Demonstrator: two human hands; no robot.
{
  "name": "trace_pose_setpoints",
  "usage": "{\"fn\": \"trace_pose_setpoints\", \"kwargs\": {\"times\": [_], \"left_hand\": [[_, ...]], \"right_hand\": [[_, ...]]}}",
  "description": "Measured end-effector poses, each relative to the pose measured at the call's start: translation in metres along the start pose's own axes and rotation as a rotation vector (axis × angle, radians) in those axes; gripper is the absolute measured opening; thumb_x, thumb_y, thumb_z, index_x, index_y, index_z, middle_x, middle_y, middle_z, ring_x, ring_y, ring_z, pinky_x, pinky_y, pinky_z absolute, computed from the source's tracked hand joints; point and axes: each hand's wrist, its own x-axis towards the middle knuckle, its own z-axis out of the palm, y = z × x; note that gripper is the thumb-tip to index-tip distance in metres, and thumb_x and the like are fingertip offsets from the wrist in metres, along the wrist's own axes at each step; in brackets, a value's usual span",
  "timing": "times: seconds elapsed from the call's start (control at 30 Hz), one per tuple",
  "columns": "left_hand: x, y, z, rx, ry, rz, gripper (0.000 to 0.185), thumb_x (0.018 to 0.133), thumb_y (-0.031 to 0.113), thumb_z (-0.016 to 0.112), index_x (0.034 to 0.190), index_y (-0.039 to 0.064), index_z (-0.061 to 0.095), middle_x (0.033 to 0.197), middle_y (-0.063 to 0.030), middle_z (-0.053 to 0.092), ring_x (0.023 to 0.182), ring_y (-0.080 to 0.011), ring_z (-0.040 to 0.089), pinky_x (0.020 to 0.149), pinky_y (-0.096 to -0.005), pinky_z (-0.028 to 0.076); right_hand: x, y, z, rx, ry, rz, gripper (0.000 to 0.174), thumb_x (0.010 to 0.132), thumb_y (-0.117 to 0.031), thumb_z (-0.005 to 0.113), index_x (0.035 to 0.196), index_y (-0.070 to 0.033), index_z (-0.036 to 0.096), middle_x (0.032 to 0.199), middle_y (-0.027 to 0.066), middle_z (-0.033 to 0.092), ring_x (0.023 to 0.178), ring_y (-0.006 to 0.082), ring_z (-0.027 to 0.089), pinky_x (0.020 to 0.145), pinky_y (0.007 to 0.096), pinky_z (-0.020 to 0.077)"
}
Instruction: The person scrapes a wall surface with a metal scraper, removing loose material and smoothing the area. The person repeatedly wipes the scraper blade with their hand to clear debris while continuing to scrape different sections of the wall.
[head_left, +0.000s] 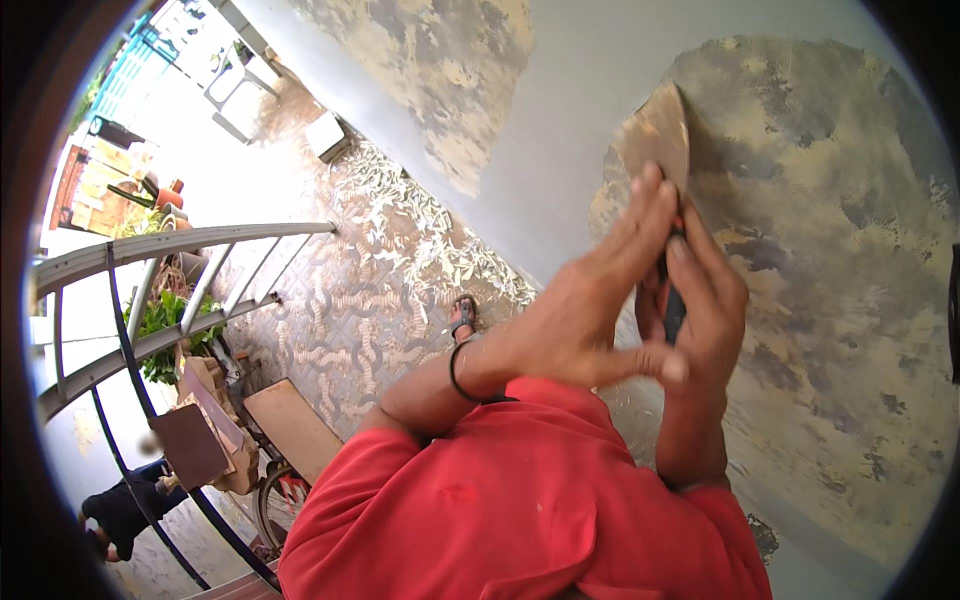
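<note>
My right hand (709, 300) grips the black-and-red handle (675, 311) of a paint scraper (656, 139). Its broad, stained metal blade lies against the wall, at the left rim of a large patch of bared, mottled surface (825, 187). Slightly blurred, my left hand (600, 315) reaches across with its fingertips on the base of the blade and its thumb stretched away toward my right wrist. Smooth grey paint (555, 150) covers the wall left of the blade. Beyond that strip lies another bared patch (450, 90).
Paint flakes (450, 240) litter the patterned floor along the wall, near my sandaled foot (463, 311). A metal ladder (187, 247) stands to the left. Behind it are a bicycle (277, 499), a board (292, 427), plants (161, 337) and another person (124, 510). A plastic chair (236, 94) stands farther off.
</note>
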Motion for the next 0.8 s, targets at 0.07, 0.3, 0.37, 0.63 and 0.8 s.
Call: {"fn": "trace_pose_setpoints", "kwargs": {"times": [0.07,0.3,0.37,0.63,0.8], "left_hand": [[0.001,-0.012,-0.006,-0.029,0.070,-0.069,0.131,0.084,0.065,0.083,0.165,-0.013,0.015,0.169,-0.0437,0.013,0.161,-0.0493,0.016,0.130,-0.0552,0.022],[-0.019,0.019,-0.013,-0.061,-0.044,-0.055,0.133,0.083,0.071,0.080,0.166,-0.012,0.016,0.171,-0.0400,0.015,0.161,-0.0500,0.018,0.130,-0.0544,0.022],[-0.016,0.022,-0.005,-0.021,-0.038,-0.005,0.133,0.083,0.070,0.081,0.166,-0.012,0.016,0.172,-0.0388,0.013,0.161,-0.0496,0.016,0.131,-0.0534,0.022],[-0.003,0.007,-0.024,-0.008,0.031,-0.037,0.133,0.082,0.067,0.083,0.167,-0.010,0.016,0.171,-0.0383,0.016,0.161,-0.0484,0.020,0.131,-0.0531,0.020],[-0.004,0.009,-0.008,-0.067,0.021,0.018,0.126,0.082,0.063,0.084,0.166,-0.010,0.023,0.171,-0.0366,0.020,0.162,-0.0464,0.018,0.131,-0.0559,0.017]], "right_hand": [[0.015,-0.023,0.006,0.478,-0.122,0.664,0.044,0.109,-0.014,0.054,0.149,0.005,0.059,0.102,0.0073,0.072,0.069,0.0051,0.061,0.059,0.0226,0.0513],[-0.013,-0.057,0.010,0.558,0.048,0.686,0.047,0.109,-0.009,0.051,0.152,0.007,0.055,0.089,0.0009,0.070,0.055,0.0015,0.048,0.048,0.0202,0.0366],[-0.015,-0.063,0.004,0.598,0.080,0.726,0.048,0.108,-0.007,0.049,0.154,0.009,0.052,0.092,0.0022,0.071,0.055,0.0013,0.049,0.047,0.0195,0.0367],[0.024,-0.060,0.015,0.601,0.008,0.752,0.045,0.109,-0.010,0.050,0.152,0.006,0.056,0.091,0.0033,0.070,0.055,0.0028,0.050,0.048,0.0224,0.0399],[0.008,-0.067,0.008,0.637,0.122,0.770,0.049,0.110,-0.009,0.047,0.155,0.010,0.048,0.101,0.0091,0.072,0.055,0.0034,0.050,0.048,0.0221,0.0398]]}}
